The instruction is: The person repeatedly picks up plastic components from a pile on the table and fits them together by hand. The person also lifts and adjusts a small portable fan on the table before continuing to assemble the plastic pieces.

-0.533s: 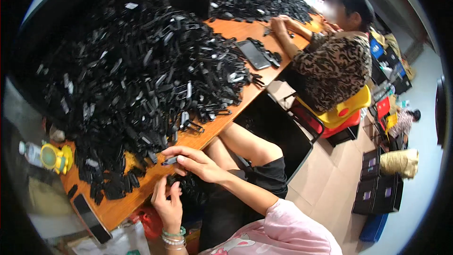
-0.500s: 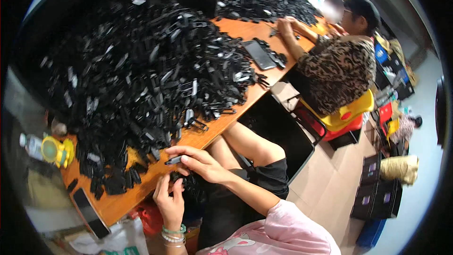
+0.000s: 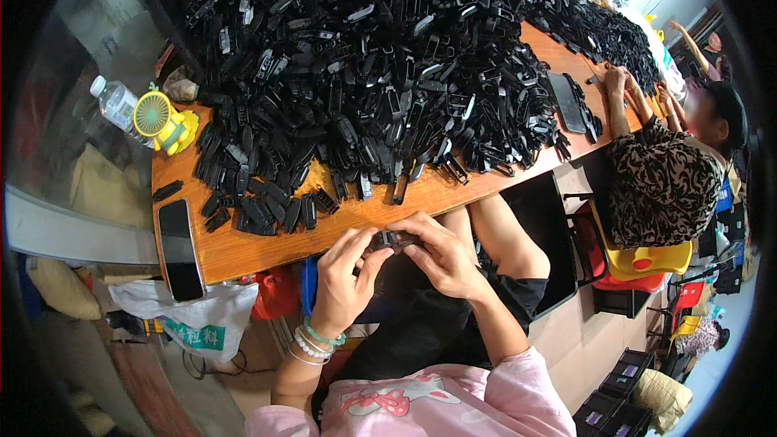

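A small black plastic part (image 3: 393,240) is held just off the table's front edge, over my lap. My left hand (image 3: 343,277), with bead bracelets at its wrist, pinches the part's left end between thumb and fingers. The fingers and thumb of my right hand (image 3: 443,254) close on its right end. Fingertips cover much of the part, so its exact kind cannot be made out. Beyond my hands, a large heap of similar black plastic parts (image 3: 348,73) covers much of the wooden table (image 3: 235,255). Several loose parts lie along the heap's near edge.
At the table's left stand a yellow handheld fan (image 3: 166,121) and a clear bottle (image 3: 116,101). A phone (image 3: 180,247) lies on the left corner, a dark tablet-like slab (image 3: 566,103) to the right. A co-worker (image 3: 664,178) sits at the far right, on a yellow chair (image 3: 647,260).
The view has turned, so the table appears farther right. My hands, earlier apart with a dark piece in the right fingers, have come together on one black part.
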Tool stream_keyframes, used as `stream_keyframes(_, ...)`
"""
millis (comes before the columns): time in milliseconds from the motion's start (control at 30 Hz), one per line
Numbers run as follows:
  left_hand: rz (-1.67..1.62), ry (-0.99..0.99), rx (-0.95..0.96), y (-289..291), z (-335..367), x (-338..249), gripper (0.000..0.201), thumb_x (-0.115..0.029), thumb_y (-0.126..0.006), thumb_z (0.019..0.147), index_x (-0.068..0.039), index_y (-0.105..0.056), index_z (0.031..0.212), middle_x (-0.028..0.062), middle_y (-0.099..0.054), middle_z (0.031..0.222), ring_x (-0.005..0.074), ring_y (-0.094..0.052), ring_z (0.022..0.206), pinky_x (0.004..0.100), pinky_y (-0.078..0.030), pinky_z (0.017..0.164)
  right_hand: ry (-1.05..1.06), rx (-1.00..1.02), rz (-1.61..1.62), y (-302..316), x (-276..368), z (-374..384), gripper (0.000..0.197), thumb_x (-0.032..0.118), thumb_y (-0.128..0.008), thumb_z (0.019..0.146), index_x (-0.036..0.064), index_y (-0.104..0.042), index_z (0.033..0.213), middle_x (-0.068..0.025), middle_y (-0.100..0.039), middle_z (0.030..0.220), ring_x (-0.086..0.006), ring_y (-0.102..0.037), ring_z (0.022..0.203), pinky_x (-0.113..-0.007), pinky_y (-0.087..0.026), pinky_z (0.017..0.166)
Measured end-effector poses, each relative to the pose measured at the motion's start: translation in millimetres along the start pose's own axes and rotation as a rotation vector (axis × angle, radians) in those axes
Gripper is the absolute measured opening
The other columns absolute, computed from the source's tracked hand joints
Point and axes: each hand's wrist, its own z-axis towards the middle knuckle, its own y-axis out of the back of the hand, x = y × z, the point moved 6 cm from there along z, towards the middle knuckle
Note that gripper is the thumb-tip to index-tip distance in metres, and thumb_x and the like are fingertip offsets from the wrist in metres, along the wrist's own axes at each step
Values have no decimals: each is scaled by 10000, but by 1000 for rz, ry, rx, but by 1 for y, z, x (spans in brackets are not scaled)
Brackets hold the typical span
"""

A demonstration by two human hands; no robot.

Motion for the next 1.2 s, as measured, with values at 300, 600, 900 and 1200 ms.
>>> stream_keyframes(300,201,-175,23,10,6,-23,211,-52,-676,789,81,-594,931,147,-553,738,282,-553,615,331,-436,544,77,-36,-319,-8,8,-6,450,-75,-549,789,-12,-454,1225,-190,-521,964,-384,-541,892,-400,-454,739)
stream_keyframes(600,245,-200,59,11,7,-31,200,-36,-672,781,89,-586,911,156,-536,711,296,-545,603,351,-427,544,174,-88,-388,-14,8,-8,448,-88,-567,758,-15,-465,1188,-180,-517,897,-380,-551,815,-419,-452,673)
stream_keyframes(900,250,-189,79,10,6,-29,211,-33,-669,784,94,-584,930,164,-560,751,303,-564,610,355,-437,539,185,-64,-420,-17,6,-9,467,-87,-567,739,-20,-461,1188,-161,-511,867,-352,-553,774,-407,-461,642)
stream_keyframes(1200,-453,207,-8,-4,-5,13,305,-80,-625,868,92,-566,1113,94,-575,937,145,-618,745,247,-501,582,215,-127,-513,-21,14,-5,552,-82,-594,720,5,-495,1256,-191,-549,1074,-327,-585,905,-361,-497,771)
